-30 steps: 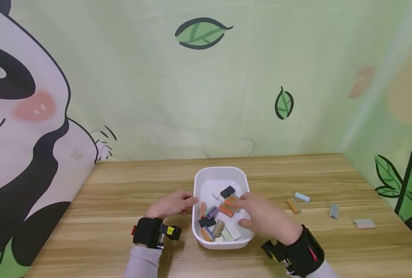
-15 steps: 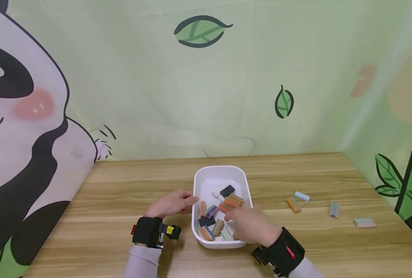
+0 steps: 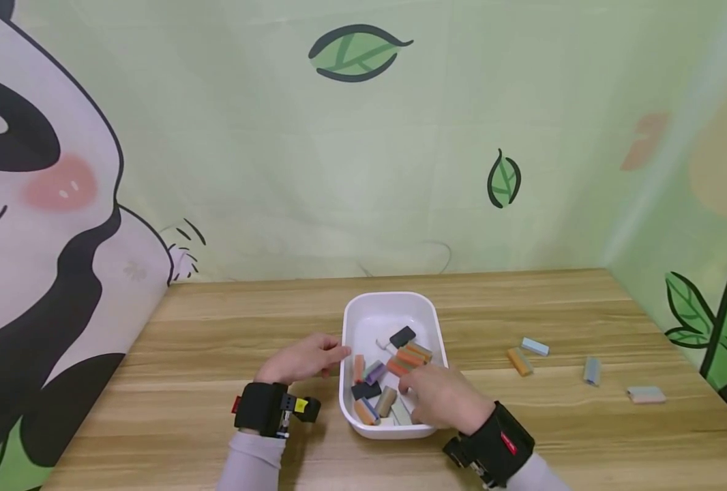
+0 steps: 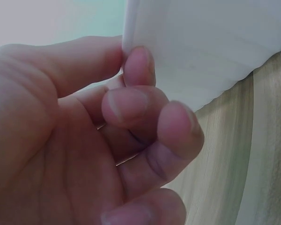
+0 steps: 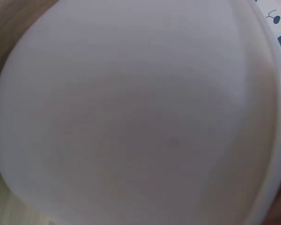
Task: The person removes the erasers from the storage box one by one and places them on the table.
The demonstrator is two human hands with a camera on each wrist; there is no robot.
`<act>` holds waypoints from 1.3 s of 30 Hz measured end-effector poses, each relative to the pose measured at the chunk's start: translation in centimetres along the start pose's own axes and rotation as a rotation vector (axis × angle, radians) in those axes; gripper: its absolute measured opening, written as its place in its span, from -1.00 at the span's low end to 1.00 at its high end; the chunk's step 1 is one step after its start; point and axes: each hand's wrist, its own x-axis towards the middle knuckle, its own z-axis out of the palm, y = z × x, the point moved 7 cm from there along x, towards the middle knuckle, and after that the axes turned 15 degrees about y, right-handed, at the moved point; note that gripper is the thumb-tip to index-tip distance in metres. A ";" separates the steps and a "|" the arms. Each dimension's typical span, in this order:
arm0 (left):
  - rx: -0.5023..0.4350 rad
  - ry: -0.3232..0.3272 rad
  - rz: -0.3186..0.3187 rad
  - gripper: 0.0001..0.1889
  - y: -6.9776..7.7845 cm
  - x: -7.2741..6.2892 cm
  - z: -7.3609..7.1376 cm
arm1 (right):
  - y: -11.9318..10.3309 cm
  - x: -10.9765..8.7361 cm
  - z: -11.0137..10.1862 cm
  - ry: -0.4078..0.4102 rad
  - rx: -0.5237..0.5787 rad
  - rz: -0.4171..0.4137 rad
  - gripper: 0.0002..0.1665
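Observation:
A white plastic tub (image 3: pixel 394 300) holds several small coloured blocks, some ridged, perhaps clay. Its left rim is pinched between the thumb and index finger of my left hand (image 3: pixel 302 360), as the left wrist view also shows (image 4: pixel 84 131). My right hand (image 3: pixel 446 395) reaches over the right rim, with its fingers bent down among the blocks. Nearest its fingertips are orange-and-green striped blocks (image 3: pixel 403 363) and a pale green block (image 3: pixel 400 412). Whether those fingers hold anything is hidden; in the right wrist view the tub's wall (image 5: pixel 131 112) covers nearly everything.
On the wooden table (image 3: pixel 247 307) to the right lie an orange-brown block (image 3: pixel 520 361), a pale blue block (image 3: pixel 535 346), a grey-blue block (image 3: pixel 592 372) and a pinkish-grey block (image 3: pixel 646 395). A printed cloth backdrop (image 3: pixel 247 136) stands behind and at the sides.
My right hand has moved left and down into the near right part of the tub, covering a white block there. In the last half second it barely moves. The left hand stays put.

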 end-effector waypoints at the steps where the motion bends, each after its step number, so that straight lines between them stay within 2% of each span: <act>1: 0.000 -0.001 0.002 -0.71 0.0 0.0 0.0 | 0.0 0.0 0.0 -0.001 0.000 0.010 -0.66; 5: 0.003 -0.001 0.005 -0.71 0.0 0.0 0.0 | 0.1 0.1 0.2 -0.002 -0.005 0.040 -0.71; 10: 0.007 -0.003 0.006 -0.70 0.0 0.0 0.0 | 0.0 0.2 0.2 0.024 -0.044 0.014 -0.76; 14: -0.003 -0.014 0.020 -0.70 0.2 0.0 0.1 | 0.0 0.2 0.1 0.044 -0.058 -0.004 -0.74; 25: 0.001 -0.010 0.021 -0.70 0.2 -0.1 0.0 | 0.0 0.2 -0.4 0.059 -0.025 -0.057 -0.67; 29: 0.009 -0.007 0.029 -0.71 0.2 0.0 -0.1 | 0.0 0.1 -0.9 0.051 0.033 -0.083 -0.69; 32: 0.012 -0.009 0.028 -0.71 0.3 0.0 -0.1 | 0.0 0.0 -2.2 0.050 0.098 -0.105 -0.72; 35: 0.008 -0.007 0.017 -0.71 0.3 -0.1 0.0 | 0.5 -0.4 -4.6 0.076 0.136 -0.108 -0.72; 39: 0.007 -0.001 0.013 -0.71 0.3 -0.1 0.0 | 2.5 -1.0 -7.8 0.160 0.162 -0.071 -0.69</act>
